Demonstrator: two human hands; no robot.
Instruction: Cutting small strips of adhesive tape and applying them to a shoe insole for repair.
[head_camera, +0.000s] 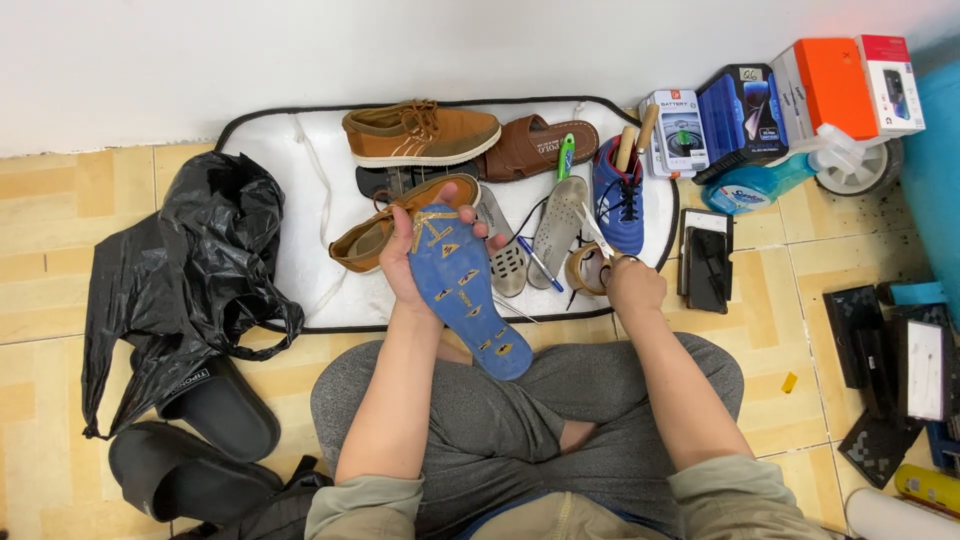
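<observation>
My left hand (405, 262) holds a blue insole (465, 300) with small yellow marks, its underside facing up over my lap. My right hand (630, 285) is closed around the handles of a pair of scissors (598, 240), blades pointing toward the mat, right beside a roll of brown tape (582, 270). Just past the left hand lies a tan shoe (385, 225) on its side. Grey perforated insoles (555, 230) and a blue pen (540, 265) lie between the two hands on the white mat (290, 170).
On the mat stand another tan shoe (420, 132), a brown sandal (535, 145) and a blue sneaker (620, 195). A black plastic bag (190, 270) and black slides (210, 410) lie at left. Boxes (790, 100), a spray bottle (770, 180) and dark items (705, 260) crowd the right.
</observation>
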